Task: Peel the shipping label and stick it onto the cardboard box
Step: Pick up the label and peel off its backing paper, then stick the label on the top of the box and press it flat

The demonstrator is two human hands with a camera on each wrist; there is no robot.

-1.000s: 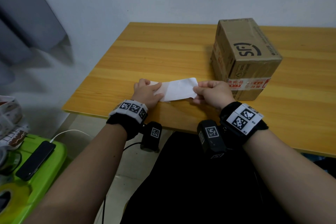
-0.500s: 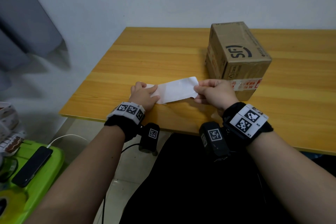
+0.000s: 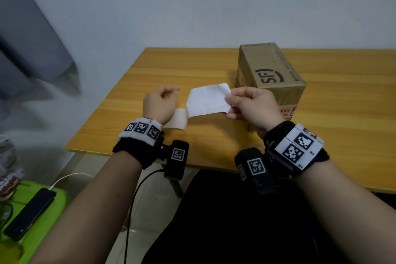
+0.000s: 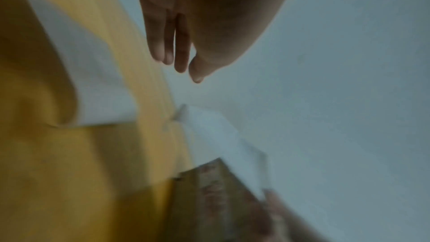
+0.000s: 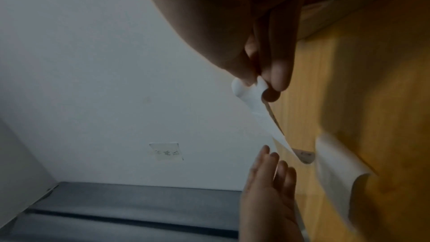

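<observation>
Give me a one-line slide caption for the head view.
Right hand pinches the peeled white label beside the cardboard box; left hand hovers over the backing paper.

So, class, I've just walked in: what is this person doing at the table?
A person is peeling a shipping label. The right hand pinches the white label by its edge and holds it above the wooden table. The left hand hovers with nothing in it, above the backing paper on the table. The cardboard box, just behind the right hand, has no label yet.
</observation>
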